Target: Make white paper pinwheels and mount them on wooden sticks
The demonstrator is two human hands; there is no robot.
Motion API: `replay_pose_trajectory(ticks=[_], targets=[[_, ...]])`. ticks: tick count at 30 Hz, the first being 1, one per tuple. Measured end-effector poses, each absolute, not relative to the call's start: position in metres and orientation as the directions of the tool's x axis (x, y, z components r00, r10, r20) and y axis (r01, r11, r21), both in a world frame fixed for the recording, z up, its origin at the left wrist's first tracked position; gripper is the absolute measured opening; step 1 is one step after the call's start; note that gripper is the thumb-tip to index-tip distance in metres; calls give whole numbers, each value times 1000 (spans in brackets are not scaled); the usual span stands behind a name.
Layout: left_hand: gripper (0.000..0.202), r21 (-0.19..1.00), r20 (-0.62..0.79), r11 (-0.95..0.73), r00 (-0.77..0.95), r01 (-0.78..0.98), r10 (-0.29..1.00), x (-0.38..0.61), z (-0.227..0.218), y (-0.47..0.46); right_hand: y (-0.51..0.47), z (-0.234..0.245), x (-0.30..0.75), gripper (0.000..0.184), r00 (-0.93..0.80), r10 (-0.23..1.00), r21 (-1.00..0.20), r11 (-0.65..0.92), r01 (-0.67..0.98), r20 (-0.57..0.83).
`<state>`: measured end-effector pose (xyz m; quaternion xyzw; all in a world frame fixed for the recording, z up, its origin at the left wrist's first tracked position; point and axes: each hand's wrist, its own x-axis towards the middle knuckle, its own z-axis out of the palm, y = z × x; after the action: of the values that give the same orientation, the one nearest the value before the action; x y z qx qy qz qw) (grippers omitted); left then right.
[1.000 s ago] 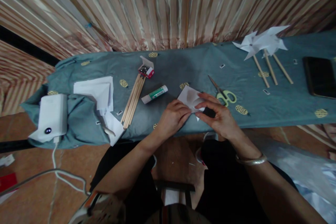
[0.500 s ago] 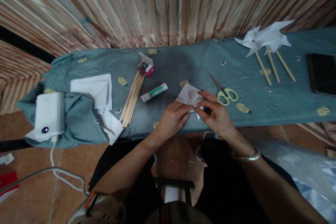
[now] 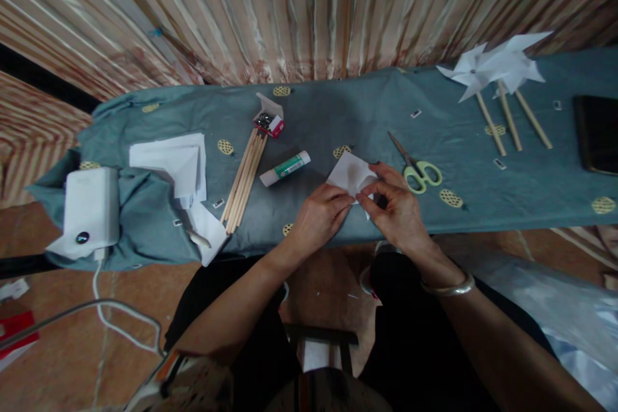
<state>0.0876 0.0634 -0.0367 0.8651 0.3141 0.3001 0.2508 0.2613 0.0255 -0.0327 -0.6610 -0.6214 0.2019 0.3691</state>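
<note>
Between my hands, near the front edge of the cloth-covered table, is a small white sheet of paper with cut or folded flaps. My left hand grips its near left side, fingers pressed together on the paper. From the right, my right hand pinches a flap near the middle with thumb and forefinger; the fingertips partly hide the fold. Green-handled scissors lie just right of my right hand, blades pointing away. To the left of the paper rests a glue stick with a green label.
Wooden sticks lie left of the glue stick, below an open box of metal pins. Further left are white paper sheets and a white device with a cable. Paper pinwheels and a dark phone lie right.
The view has shifted slightly, so things on the right appear a little further right. Both hands keep hold of the paper, with only small finger movement.
</note>
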Motion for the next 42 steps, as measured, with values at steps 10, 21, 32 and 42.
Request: replay_pose_trajectory(ticks=[10,21,32,42], targets=[[20,583,398,-705,614,404,681,88,-39,64,25,-38,260,5,164,955,-721,67,690,246],[19,573,400,-707,611,415,683,89,-39,65,26,-41,261,8,147,941,-666,101,739,306],[18,560,399,-706,606,433,688,89,-41,64,26,-40,260,8,150,939,-660,98,745,308],[20,540,389,-708,612,454,689,89,-39,63,26,-39,260,6,143,953,-682,82,727,267]])
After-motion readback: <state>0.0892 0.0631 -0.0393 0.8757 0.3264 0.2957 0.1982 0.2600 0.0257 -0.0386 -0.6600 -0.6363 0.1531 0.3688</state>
